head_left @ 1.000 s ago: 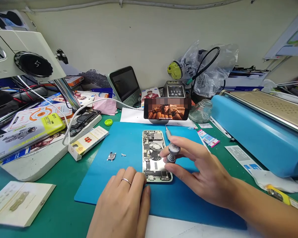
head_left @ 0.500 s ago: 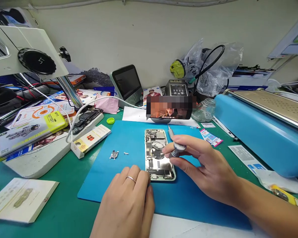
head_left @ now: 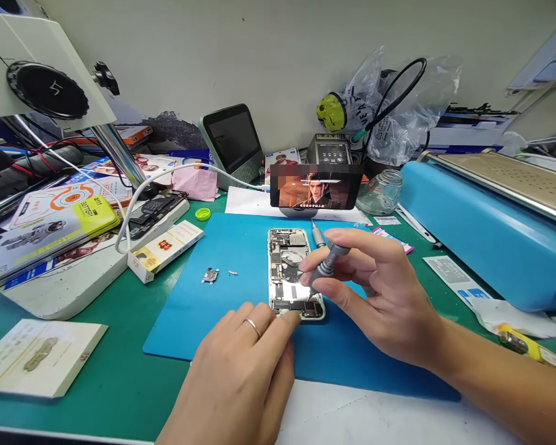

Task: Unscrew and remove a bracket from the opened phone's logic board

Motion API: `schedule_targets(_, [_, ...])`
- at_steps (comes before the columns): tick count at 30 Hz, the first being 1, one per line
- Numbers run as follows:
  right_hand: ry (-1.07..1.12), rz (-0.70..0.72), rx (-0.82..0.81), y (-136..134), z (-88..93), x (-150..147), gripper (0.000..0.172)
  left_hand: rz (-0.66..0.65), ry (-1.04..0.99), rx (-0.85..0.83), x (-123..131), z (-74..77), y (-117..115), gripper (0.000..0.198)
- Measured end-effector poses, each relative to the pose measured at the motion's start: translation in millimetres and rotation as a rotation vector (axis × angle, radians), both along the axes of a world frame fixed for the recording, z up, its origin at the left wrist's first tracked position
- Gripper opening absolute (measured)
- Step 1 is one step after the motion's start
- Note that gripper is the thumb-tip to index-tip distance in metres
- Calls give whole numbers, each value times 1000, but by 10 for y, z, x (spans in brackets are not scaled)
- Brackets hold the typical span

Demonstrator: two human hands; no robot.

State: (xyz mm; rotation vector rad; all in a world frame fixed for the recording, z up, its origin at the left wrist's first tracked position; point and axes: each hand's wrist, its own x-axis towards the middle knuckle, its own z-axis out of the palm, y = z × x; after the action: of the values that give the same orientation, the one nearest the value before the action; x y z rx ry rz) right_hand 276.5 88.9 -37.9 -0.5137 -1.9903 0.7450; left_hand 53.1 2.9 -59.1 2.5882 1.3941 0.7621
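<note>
At the near edge of the bench [head_left: 120,371], the left hand [head_left: 241,377] is lying flat and open, its fingertips steadying the opened phone [head_left: 291,272] on the blue mat [head_left: 204,309]. The right hand [head_left: 380,296] is gripping a screwdriver [head_left: 328,262] over it, the tip seemingly hidden. A slip risks gouging the board. Loose parts [head_left: 210,275] are sitting clear to the left, and a glass jar [head_left: 380,193] is crowding the far right.

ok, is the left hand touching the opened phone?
Touching. The head view shows the left hand with its fingertips pressed against the near edge of the opened phone, with no gap between them.
</note>
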Motion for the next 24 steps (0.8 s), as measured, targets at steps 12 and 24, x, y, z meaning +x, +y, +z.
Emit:
schedule_targets(12, [25, -50, 60, -107, 5, -100, 64, 35, 78, 70, 1, -45, -19, 47])
schedule_targets(24, [-162, -143, 248, -110, 76, -140, 61, 138, 74, 41, 113, -38, -21, 49])
